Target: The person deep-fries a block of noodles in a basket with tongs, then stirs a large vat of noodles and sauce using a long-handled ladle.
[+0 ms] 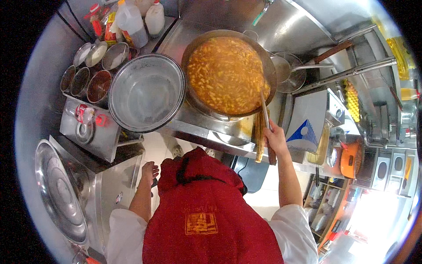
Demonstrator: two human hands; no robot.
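Observation:
My right hand (pixel 274 138) grips the handle of a long-handled utensil (pixel 264 104) at the right front of the wok. Its far end dips into an orange-red stew (pixel 227 74) with pale pieces, so its head is hidden. The large wok (pixel 188 95) sits on the stove. Beside my right hand a folded yellowish cloth (pixel 259 142) hangs over the counter's front edge. My left hand (pixel 150 171) hangs low beside my body, fingers loosely curled, with nothing seen in it. Left of the wok stands a wide, round metal basin (pixel 146 94), with no food visible inside.
Metal seasoning pots (pixel 99 86) and plastic jugs (pixel 132 24) stand at the back left. A strainer (pixel 298 79) and a ladle (pixel 281 67) lie right of the wok. A large metal lid (pixel 61 194) leans at far left; an orange pan (pixel 351 161) is at far right.

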